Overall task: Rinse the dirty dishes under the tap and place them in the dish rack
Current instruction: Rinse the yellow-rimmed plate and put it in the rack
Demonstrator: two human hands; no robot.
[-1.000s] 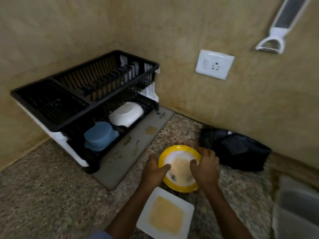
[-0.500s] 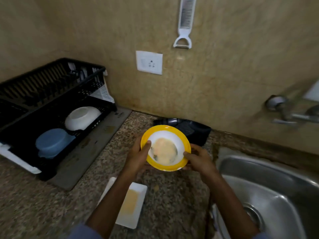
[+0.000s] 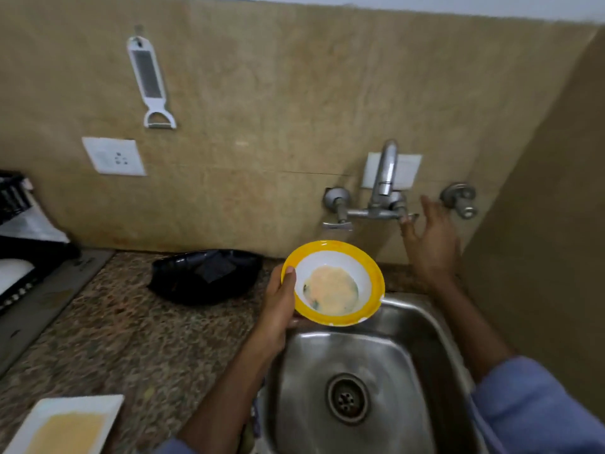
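My left hand (image 3: pixel 278 303) grips the left rim of a yellow-rimmed white bowl (image 3: pixel 334 283) smeared with orange-beige residue, holding it above the back-left edge of the steel sink (image 3: pixel 393 371). My right hand (image 3: pixel 429 234) is up at the wall, fingers spread, just beside the right handle of the chrome tap (image 3: pixel 383 185). No water is running. A white square plate (image 3: pixel 62 427) with a beige smear lies on the counter at the bottom left. Only the edge of the black dish rack (image 3: pixel 16 224) shows at the far left.
A black crumpled bag (image 3: pixel 206 276) lies on the granite counter (image 3: pixel 131 339) against the wall, left of the sink. A white grater (image 3: pixel 149 80) and a socket (image 3: pixel 114 155) are on the wall. A side wall closes off the right of the sink.
The bowl has been carried right from the counter to over the sink. My right hand let go of it and rose to the tap handle; my left hand alone holds it now.
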